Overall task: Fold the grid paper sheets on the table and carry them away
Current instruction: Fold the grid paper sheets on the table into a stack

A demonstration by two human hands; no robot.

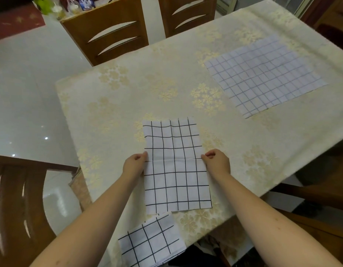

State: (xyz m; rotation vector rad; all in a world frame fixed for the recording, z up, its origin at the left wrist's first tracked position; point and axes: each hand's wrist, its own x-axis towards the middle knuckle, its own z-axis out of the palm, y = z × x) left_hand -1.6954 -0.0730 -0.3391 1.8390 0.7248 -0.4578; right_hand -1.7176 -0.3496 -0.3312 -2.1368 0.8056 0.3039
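A white sheet with a black grid (176, 166) lies in front of me on the table, a crease running across its middle. My left hand (135, 163) pinches its left edge at the crease, and my right hand (217, 160) pinches the right edge at the same height. A smaller folded grid sheet (151, 241) rests at the table's near edge, between my forearms. A larger flat sheet with a thinner blue-grey grid (263, 76) lies unfolded at the far right.
The table (128, 97) wears a cream cloth with gold flowers. Two wooden chairs (113, 29) stand at its far side, another chair (18, 199) at my left. Glossy white floor lies to the left.
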